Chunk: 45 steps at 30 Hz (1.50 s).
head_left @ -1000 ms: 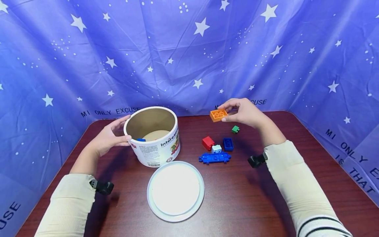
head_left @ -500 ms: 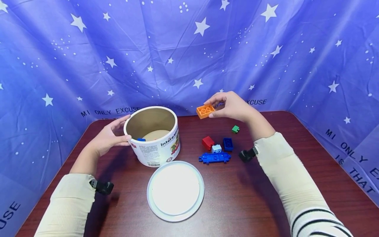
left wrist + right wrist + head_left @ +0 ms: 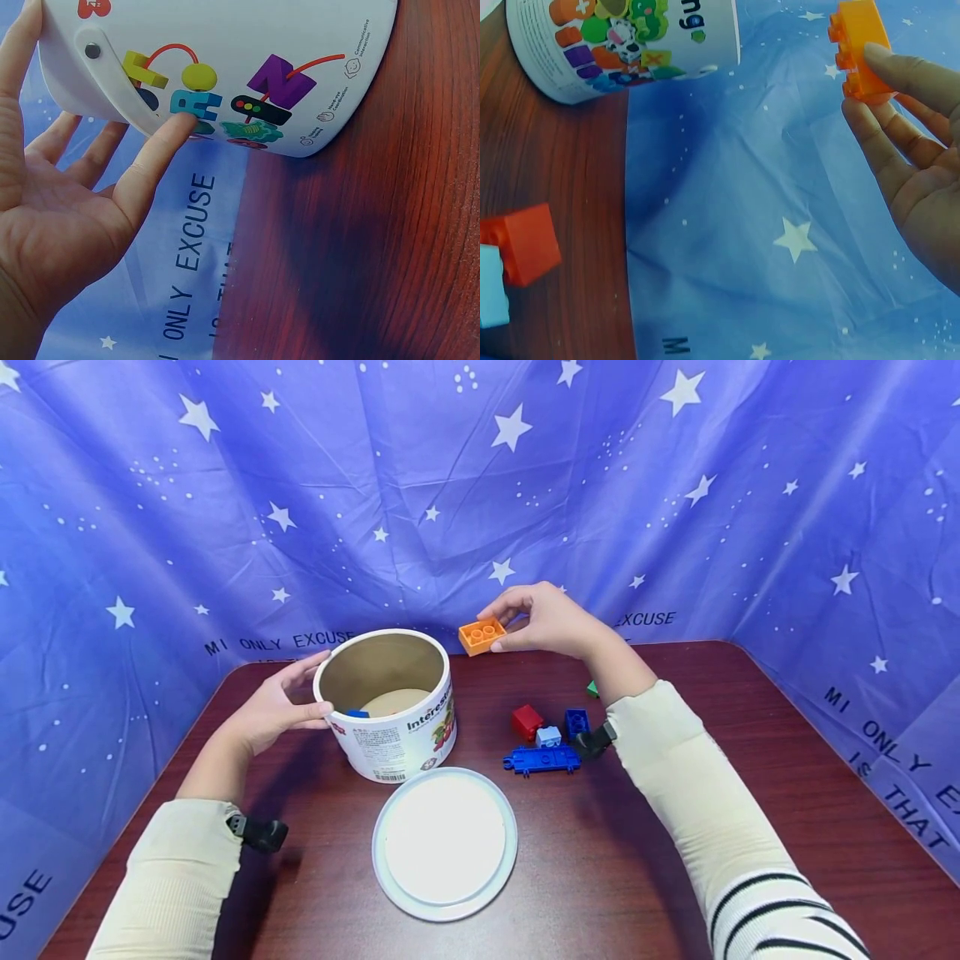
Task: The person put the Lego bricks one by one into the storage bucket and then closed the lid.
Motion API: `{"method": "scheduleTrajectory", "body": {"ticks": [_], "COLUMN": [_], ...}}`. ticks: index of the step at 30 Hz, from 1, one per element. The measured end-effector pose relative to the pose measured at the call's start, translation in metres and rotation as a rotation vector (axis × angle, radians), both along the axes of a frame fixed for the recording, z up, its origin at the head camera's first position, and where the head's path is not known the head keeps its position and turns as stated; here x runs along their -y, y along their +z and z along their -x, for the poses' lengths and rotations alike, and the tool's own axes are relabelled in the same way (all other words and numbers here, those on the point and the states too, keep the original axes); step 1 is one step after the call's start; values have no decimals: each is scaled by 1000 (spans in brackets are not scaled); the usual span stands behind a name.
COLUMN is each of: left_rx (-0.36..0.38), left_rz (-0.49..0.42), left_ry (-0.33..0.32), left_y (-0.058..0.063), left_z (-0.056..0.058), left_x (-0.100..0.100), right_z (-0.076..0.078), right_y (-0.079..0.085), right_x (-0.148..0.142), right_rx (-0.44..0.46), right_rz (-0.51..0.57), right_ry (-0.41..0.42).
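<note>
My right hand (image 3: 551, 620) holds an orange building block (image 3: 482, 635) by its end between thumb and fingers, raised right of the white bucket (image 3: 382, 747). Its hollow underside faces the head camera; in the right wrist view, the studs of the orange block (image 3: 860, 49) point left. My left hand (image 3: 273, 706) rests against the bucket's left side, with spread, fairly straight fingers touching the wall near the rim. In the left wrist view the palm of that hand (image 3: 71, 217) stands off the printed wall. A blue piece (image 3: 357, 714) shows inside the bucket.
A round white lid (image 3: 445, 847) lies in front of the bucket. Right of it are a red block (image 3: 527, 722), a light blue block (image 3: 548, 737), a dark blue block (image 3: 577, 723) and a blue wagon base (image 3: 542, 759). The right sleeve partly covers a green block (image 3: 592, 689).
My right hand has carried the orange block left and slightly up, toward the bucket. Its forearm now covers part of the green block. My left hand and the bucket have not moved.
</note>
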State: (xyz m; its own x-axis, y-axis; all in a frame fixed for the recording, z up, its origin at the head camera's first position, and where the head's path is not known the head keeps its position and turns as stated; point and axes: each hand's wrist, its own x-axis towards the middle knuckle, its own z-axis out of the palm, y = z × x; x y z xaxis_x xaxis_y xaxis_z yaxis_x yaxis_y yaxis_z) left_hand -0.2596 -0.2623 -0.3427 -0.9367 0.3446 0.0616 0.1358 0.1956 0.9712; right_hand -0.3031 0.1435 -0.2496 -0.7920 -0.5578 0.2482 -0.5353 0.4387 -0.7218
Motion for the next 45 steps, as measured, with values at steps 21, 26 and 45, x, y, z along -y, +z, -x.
{"method": "scheduleTrajectory", "body": {"ticks": [21, 26, 45], "left_rx": [0, 4, 1], "left_rz": [-24, -22, -26], "left_ry": [-20, -19, -14], "left_y": [0, 0, -1], "left_z": [-1, -1, 0], "left_x": [0, 0, 1], "right_z": [12, 14, 24], "right_y": [-7, -14, -49], "right_x": [67, 80, 114], "right_rx": [87, 108, 160], "right_rz": [-73, -91, 143], "right_ry": [76, 88, -37]}}
